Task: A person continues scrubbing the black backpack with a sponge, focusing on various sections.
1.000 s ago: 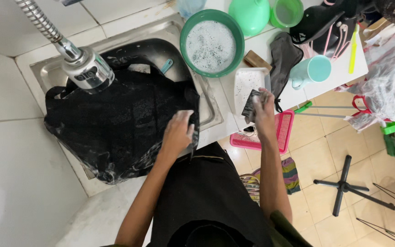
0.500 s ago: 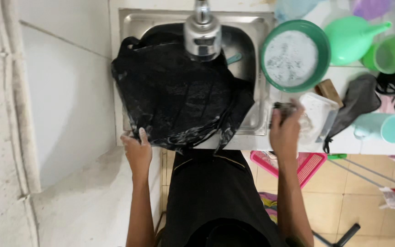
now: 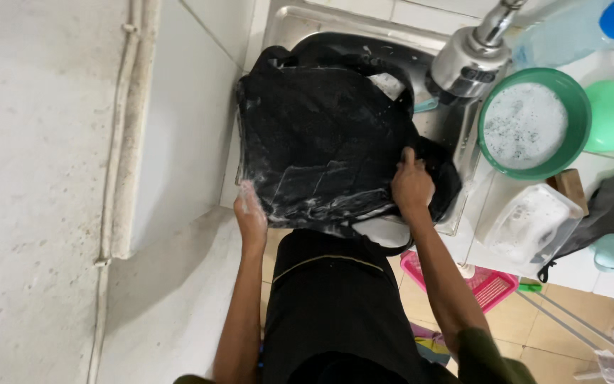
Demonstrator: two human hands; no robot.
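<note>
Nearest, the left hand [image 3: 251, 215] grips the soapy front corner of the black garment [image 3: 321, 142], fingers curled on the cloth. Just beyond, the right hand [image 3: 412, 186] presses down on its right side, fingers closed into the fabric. Farther on, the garment fills the steel sink [image 3: 335, 18], under the tap [image 3: 472, 60]; a green basin [image 3: 534, 124] of suds stands at the right.

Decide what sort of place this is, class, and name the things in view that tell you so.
Probably a home washing or kitchen corner: a steel sink with a tap, a green basin of suds on the counter, and both hands working a soapy black garment.
</note>
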